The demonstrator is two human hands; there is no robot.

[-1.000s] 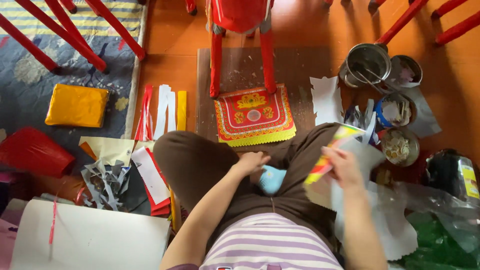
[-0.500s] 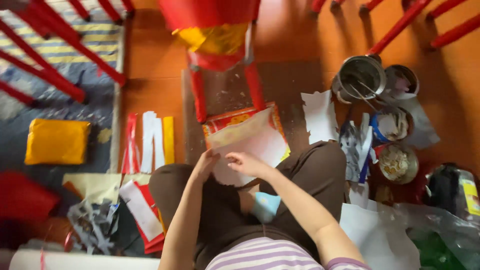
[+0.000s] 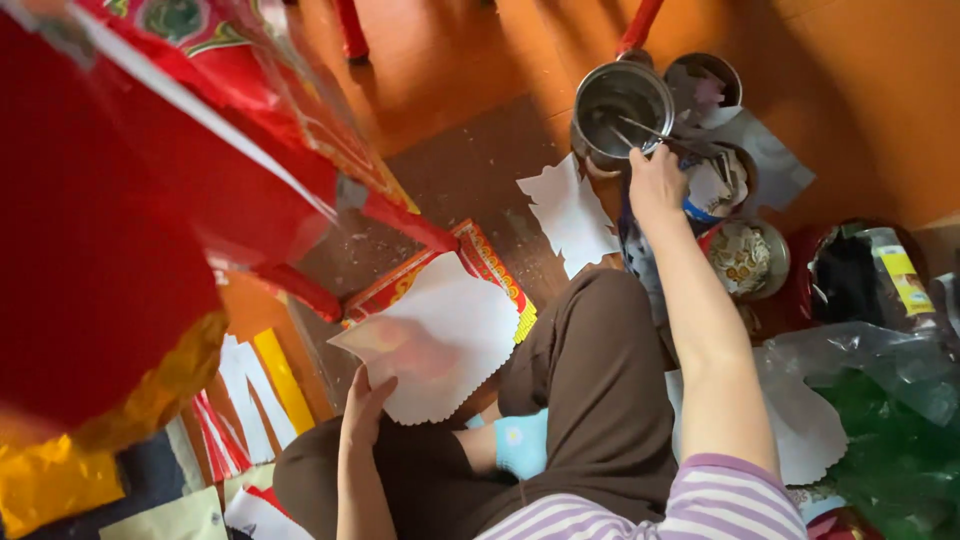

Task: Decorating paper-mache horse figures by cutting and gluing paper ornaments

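Seated on the floor (image 3: 440,90), I am working with paper. Nearest me, my left hand (image 3: 365,410) is pinching the lower edge of a white scalloped paper sheet (image 3: 445,345), holding it flat above a red and yellow printed sheet (image 3: 480,262) that lies just beyond it. Left of that hand, white, yellow and red paper strips (image 3: 255,385) are lying side by side. Farther out, my right hand (image 3: 655,180) is reaching to the rim of a steel pot (image 3: 620,100), fingers curled around what looks like a thin metal tool; I cannot tell exactly what it is gripping. Just right of that hand a tin of paper scraps (image 3: 715,180) and a patterned bowl (image 3: 745,258) are standing close together. A cut white scrap (image 3: 570,210) is lying between my two hands. By my judgement, the step in hand is fetching a tool from the pot; the next move calls for carrying it to the held sheet without tipping the pot.
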